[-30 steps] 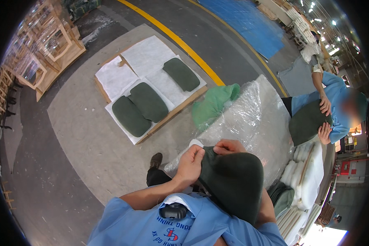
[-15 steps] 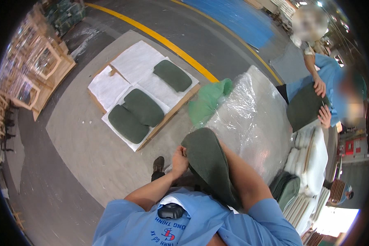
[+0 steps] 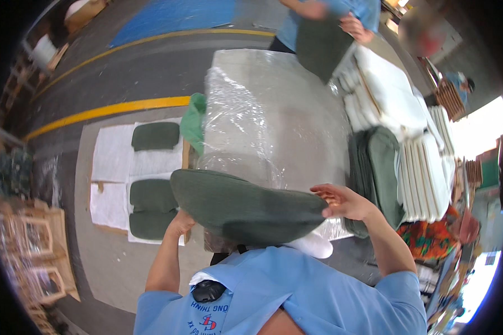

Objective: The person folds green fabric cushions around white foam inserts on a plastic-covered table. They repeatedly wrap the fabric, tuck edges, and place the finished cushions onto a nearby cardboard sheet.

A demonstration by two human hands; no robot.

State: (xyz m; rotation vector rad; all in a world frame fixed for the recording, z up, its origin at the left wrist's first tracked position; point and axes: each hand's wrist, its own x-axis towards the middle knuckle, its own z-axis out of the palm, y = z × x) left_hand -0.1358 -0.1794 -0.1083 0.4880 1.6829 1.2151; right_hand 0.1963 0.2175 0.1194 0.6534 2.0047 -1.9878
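We hold a green seat cushion [image 3: 246, 209] flat at chest height.

Our left hand [image 3: 180, 223] grips its underside at seven o'clock, fingers hidden; our right hand [image 3: 341, 202] pinches the rim at three o'clock. We should keep it level above the plastic-wrapped table [image 3: 268, 117]; it looks dark, felted, oval.

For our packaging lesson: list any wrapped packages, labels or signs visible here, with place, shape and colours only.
Clear plastic wrap: glossy crinkled film over the pale grey table, ahead of both hands.
White stacked panels: upright row, right of table.
Shirt print: red and blue marks on blue fabric, bottom centre.
No signs or screens.
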